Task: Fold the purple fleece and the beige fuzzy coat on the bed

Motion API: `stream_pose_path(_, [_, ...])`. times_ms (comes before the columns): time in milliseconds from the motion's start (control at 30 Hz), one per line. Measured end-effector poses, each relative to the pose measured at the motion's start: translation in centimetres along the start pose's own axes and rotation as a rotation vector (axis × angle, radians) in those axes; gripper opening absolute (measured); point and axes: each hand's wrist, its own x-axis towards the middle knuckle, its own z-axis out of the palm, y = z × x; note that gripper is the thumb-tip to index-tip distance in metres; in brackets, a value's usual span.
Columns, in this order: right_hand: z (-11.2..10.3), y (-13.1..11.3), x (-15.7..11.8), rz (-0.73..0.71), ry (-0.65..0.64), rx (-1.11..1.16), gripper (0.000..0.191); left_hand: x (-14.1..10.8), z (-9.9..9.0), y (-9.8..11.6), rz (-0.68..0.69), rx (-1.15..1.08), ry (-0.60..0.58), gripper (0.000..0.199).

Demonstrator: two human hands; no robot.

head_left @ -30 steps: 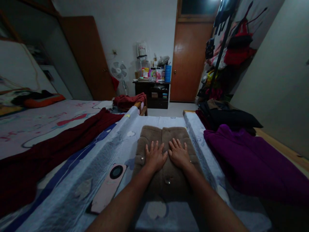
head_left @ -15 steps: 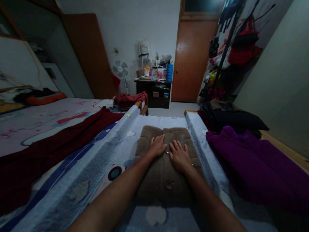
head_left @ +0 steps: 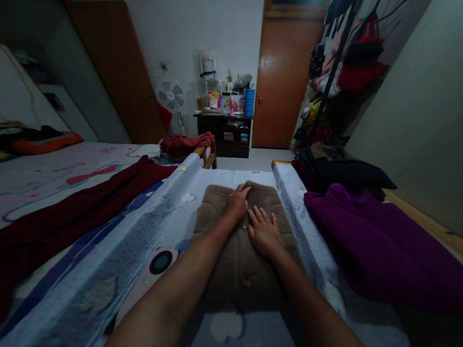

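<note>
A brown fleecy coat (head_left: 226, 260) with buttons down its front lies folded into a rectangle on the pale blue patterned sheet (head_left: 177, 217). My left hand (head_left: 238, 202) is at the coat's upper middle, its fingers bent and closed on the edge of the front opening, where the cloth rises a little. My right hand (head_left: 265, 231) rests flat on the coat just right of the button line, fingers spread. Beneath my left forearm is a pink object with a dark round centre (head_left: 161, 262), partly covered.
A purple garment (head_left: 376, 241) and a stack of dark folded clothes (head_left: 340, 168) lie to the right. To the left, dark red cloth (head_left: 90, 207) stretches across a pink bed (head_left: 43, 168). A fan (head_left: 171, 96), black cabinet (head_left: 222, 137) and door (head_left: 289, 86) stand at the back.
My left hand has gone from lying flat to bent fingers at the coat's opening edge, slightly farther forward. The right hand stays flat on the coat. The view has shifted a little.
</note>
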Motion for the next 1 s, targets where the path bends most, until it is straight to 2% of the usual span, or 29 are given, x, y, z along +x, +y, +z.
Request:
stream_pose_path(133, [-0.1, 0.0, 0.0, -0.021, -0.028, 0.001, 0.051, -1.4, 0.5, -0.8, -0.092, 0.309, -0.057, 0.048])
stream_pose_path(233, [-0.3, -0.1, 0.0, -0.017, -0.045, 0.001, 0.051, -1.3, 0.8, -1.0, -0.144, 0.404, -0.091, 0.044])
stream_pose_path(333, [-0.4, -0.2, 0.1, -0.005, -0.057, -0.003, 0.051, -1.1, 0.3, -0.5, -0.150, 0.435, -0.129, 0.045])
stream_pose_path(433, [-0.4, -0.2, 0.0, 0.002, -0.056, -0.005, 0.051, -1.9, -0.9, 0.4, -0.086, 0.403, -0.272, 0.051])
stream_pose_path(500, [-0.4, -0.2, 0.0, 0.000, -0.046, -0.002, 0.052, -3.1, -1.7, 0.8, -0.045, 0.340, -0.420, 0.055])
stream_pose_path(567, [-0.3, -0.1, 0.0, -0.007, -0.035, 0.006, 0.054, -4.7, -2.0, 1.1, -0.026, 0.293, -0.508, 0.056])
stream_pose_path(733, [-0.1, 0.1, 0.1, 0.010, -0.054, 0.033, 0.059, -7.8, -1.1, 1.3, -0.008, 0.365, -0.391, 0.056])
stream_pose_path(867, [-0.2, 0.9, 1.4, -0.010, -0.150, 0.019, 0.062, -8.1, -0.3, 1.2, -0.009, 0.400, -0.344, 0.056])
stream_pose_path(1000, [-0.4, 2.5, 3.6, -0.101, -0.263, -0.001, 0.061, -8.1, -0.1, 1.0, -0.013, 0.406, -0.310, 0.056])
